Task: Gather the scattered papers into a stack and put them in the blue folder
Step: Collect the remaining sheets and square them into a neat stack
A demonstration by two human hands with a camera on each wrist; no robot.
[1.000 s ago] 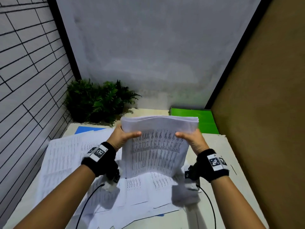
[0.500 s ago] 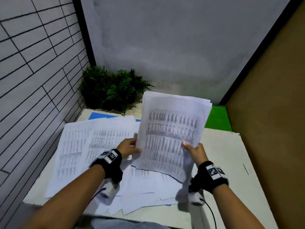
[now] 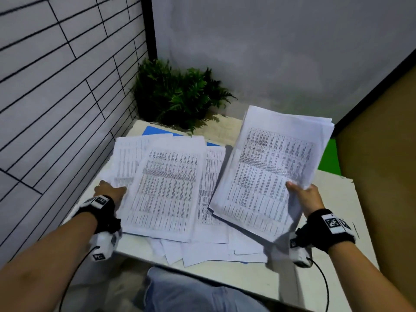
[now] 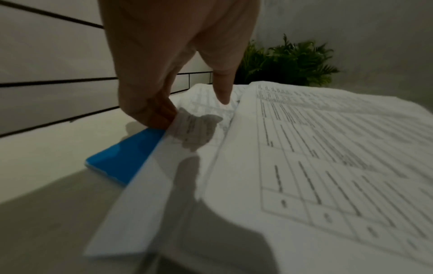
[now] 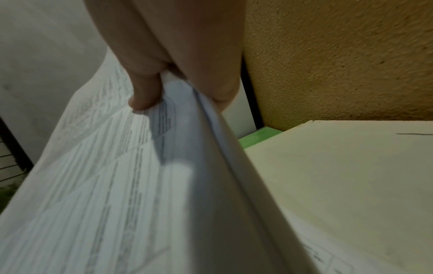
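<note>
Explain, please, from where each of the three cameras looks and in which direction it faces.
Head: sits on the person's head, faces forward and down at the table; both forearms, left hand and right hand show.
Left wrist: looks along the left hand at loose papers over the blue folder; fingers show.
Right wrist: looks along the right hand, which grips the paper stack; thumb and fingers show.
Shared: head and left wrist both show the plant.

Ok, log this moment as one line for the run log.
phase: gathering | right hand: holds gathered stack off table | left hand: pinches loose sheet | blue folder: under papers, mostly covered
</note>
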